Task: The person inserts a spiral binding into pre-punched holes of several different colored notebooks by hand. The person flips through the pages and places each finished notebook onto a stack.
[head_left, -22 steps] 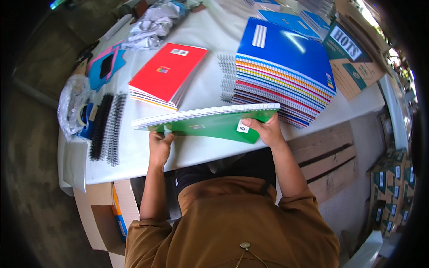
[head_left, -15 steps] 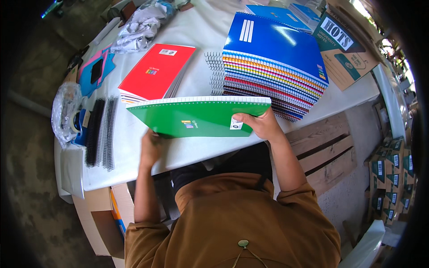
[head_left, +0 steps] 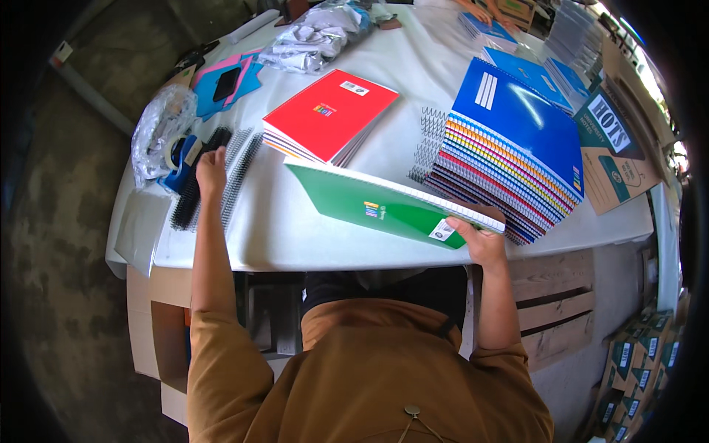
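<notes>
My right hand (head_left: 487,244) grips a green-covered notebook (head_left: 354,199) by its right end, thumb on the cover next to a white label. The notebook is tilted up over the table's near edge, its white page edges facing up. My left hand (head_left: 212,173) is over the wire binding coils (head_left: 240,166) on the left, fingers drawn together. Whether a coil is between them is hidden. Black coils (head_left: 186,210) lie partly under that hand, with silvery ones to its right. A stack of red-covered notebooks (head_left: 329,111) lies behind the green one.
A tall stack of spiral notebooks (head_left: 517,125) with a blue top stands right, with loose coils (head_left: 430,140) beside it. A blue tape dispenser (head_left: 179,164), plastic wrap (head_left: 155,133) and a phone (head_left: 226,84) lie left. Cartons (head_left: 617,170) stand far right. Another person's hands (head_left: 487,11) show at the back.
My left hand has left the green notebook and moved left to the coils. My right hand keeps the notebook, now slanting down to the right. The view has shifted, showing more of the back.
</notes>
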Motion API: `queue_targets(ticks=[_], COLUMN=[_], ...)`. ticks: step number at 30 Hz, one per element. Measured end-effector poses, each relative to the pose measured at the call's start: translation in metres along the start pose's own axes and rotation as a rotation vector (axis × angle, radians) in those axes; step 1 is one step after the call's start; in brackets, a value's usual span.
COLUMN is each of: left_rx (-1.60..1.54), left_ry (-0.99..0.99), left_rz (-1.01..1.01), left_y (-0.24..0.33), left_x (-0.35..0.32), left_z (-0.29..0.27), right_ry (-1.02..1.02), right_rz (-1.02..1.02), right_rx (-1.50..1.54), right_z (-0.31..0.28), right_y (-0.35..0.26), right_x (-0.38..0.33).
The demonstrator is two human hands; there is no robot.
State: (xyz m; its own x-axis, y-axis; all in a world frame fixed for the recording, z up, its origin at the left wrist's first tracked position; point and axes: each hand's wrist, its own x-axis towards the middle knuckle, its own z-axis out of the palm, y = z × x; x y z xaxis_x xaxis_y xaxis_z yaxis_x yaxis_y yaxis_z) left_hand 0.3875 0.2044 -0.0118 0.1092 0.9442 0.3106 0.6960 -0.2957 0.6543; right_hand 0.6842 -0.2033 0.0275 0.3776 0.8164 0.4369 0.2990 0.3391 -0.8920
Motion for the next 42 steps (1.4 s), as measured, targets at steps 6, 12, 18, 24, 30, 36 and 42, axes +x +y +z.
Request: queue_targets(ticks=[6,12,18,24,30,36,42], left_rx=[-0.734,-0.513,-0.438,-0.253,-0.576,-0.159,0.317], left_ry=[-0.656,-0.642,-0.517,-0.412,-0.89,-0.752,-0.475], left_rz=[0.239,0.42,0.485,0.525,0.213,0.778,0.97], left_y=[0.131,0.149,0.15,0.159,0.167,0.19,0.217], left_x=[-0.079,-0.111,-0.115,-0.113,-0.085,-0.09,-0.102], left_z=[-0.051,-0.053,-0.046,-0.049,-0.069,-0.078,-0.083], right_ry=[0.125,0.161,0.163,0.105,-0.031,0.087,0.139], right_rz=[0.028,0.002,0.017,0.007,-0.082,-0.013,-0.015], right_rx=[0.034,0.101,0.079,-0.026,-0.112,-0.005,0.008], right_z=[-0.008,-0.004,-0.005,-0.005,-0.011,-0.009,-0.006], right_y=[0.013,0.016,0.016,0.005,-0.001,0.007,0.013], right_x=[0.0,0.002,0.001,0.004,0.009,0.002,-0.005])
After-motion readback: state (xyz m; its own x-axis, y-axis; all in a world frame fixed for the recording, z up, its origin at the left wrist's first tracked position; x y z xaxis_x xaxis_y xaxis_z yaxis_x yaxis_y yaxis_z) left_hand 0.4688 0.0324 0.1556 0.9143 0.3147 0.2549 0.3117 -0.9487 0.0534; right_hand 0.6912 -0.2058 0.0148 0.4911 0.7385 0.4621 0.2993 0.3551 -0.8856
